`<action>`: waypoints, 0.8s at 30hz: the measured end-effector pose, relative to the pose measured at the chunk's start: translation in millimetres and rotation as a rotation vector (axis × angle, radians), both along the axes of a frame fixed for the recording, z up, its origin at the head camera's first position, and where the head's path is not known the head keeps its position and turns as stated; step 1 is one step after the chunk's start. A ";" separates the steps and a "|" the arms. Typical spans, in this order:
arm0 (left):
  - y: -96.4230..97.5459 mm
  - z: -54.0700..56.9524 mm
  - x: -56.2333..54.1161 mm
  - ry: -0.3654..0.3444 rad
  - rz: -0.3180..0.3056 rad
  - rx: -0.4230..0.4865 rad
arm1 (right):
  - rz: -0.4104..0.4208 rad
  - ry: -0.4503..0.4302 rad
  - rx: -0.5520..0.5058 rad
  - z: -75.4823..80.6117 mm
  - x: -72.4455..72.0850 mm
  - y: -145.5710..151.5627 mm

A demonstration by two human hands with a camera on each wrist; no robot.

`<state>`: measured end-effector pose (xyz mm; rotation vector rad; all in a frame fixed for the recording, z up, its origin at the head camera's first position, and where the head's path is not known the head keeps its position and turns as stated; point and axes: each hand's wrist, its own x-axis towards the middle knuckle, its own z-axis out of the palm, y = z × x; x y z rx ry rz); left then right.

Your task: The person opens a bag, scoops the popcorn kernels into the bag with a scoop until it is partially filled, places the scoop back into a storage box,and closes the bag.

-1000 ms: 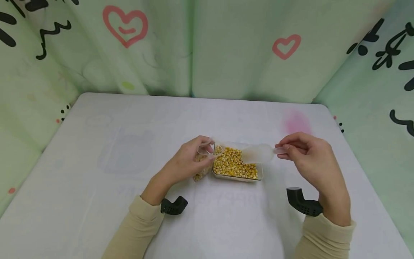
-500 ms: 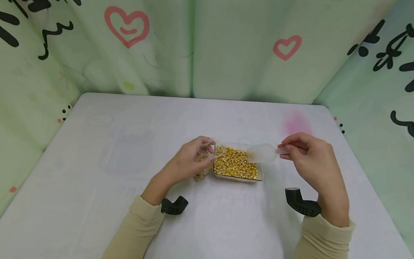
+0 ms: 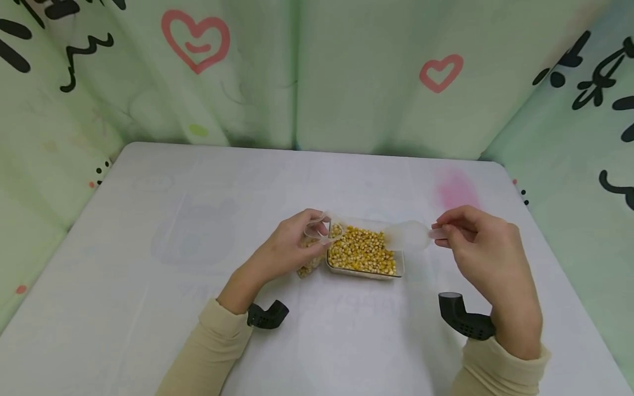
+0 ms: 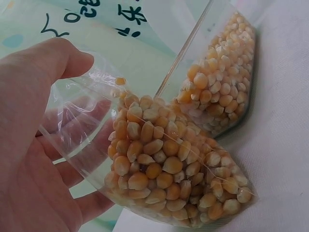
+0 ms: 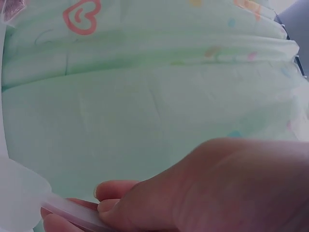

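My left hand [image 3: 292, 236] grips a clear plastic bag [image 4: 178, 164] near its mouth, which is spread into a loop between thumb and fingers. Corn kernels fill the bag's lower part. Right beside it on the table stands a clear rectangular container [image 3: 364, 272], filled with yellow corn kernels [image 3: 356, 247] over most of its floor. My right hand [image 3: 482, 242] pinches the handle of a translucent white scoop [image 3: 407, 235] between thumb and fingers. The scoop's head overlaps the container's right end in the head view; in the right wrist view it shows at the lower left.
A white-covered table [image 3: 198, 308] carries the container and bag. Behind and to both sides hangs a green curtain [image 3: 356, 82] with hearts and black lettering. Black wrist mounts [image 3: 267, 314] sit on both wrists, below the hands.
My right hand has drawn the scoop to the right, uncovering more kernels toward the container's right end. The left hand keeps its hold on the bag almost unmoved.
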<state>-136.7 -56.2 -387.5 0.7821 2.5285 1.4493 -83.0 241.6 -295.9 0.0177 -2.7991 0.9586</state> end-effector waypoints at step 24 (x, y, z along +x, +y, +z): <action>1.7 -0.3 0.9 -0.004 -0.006 -0.002 | 0.094 -0.147 -0.062 -16.9 -20.5 -8.7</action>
